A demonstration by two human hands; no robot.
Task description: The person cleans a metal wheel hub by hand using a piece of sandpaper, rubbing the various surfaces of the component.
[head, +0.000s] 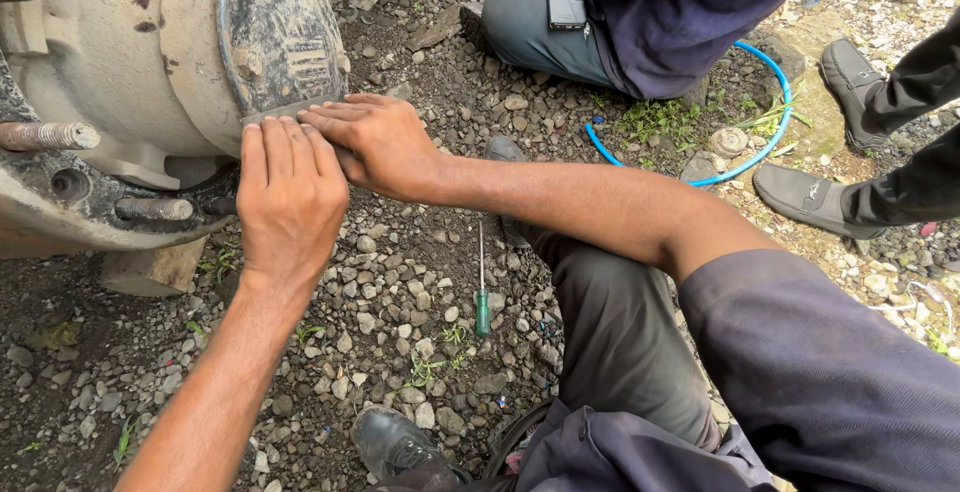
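Observation:
A rusty, greasy wheel hub with a round end cap and protruding studs fills the upper left. My left hand lies palm down with its fingertips pressed against the lower edge of the cap. My right hand reaches in from the right and overlaps the left, its fingers flat on a thin grey strip along the cap's lower rim. Whether either hand grips that strip is hidden by the fingers.
A green-handled screwdriver lies on the gravel below my hands. A wooden block sits under the hub. Another person in dark clothes sits at the top, beside a blue hose. A third person's shoes stand at right.

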